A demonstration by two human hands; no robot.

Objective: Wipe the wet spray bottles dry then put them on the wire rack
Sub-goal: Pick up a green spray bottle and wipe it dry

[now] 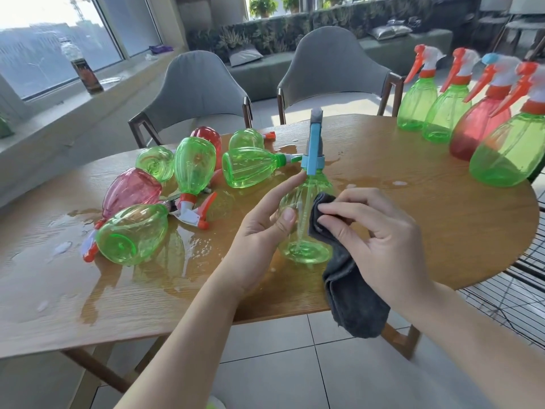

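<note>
A green spray bottle with a blue trigger head (306, 208) is held over the wooden table (442, 231). My left hand (262, 228) grips its body, thumb on the front and forefinger up near the blue collar. My right hand (374, 237) pinches a dark grey cloth (351, 290) against the bottle's right side; the rest of the cloth hangs down past the table edge. Several wet bottles, green and pink (132, 231), lie on their sides in a pile at the left. Several bottles stand upright in a row at the right, the nearest green (507, 149).
Water pools on the table (165, 278) around the lying bottles. A black wire rack (507, 296) shows low at the right, beside the table edge. Two grey chairs (333, 72) stand behind the table. A dark bottle (85, 69) stands on the window sill.
</note>
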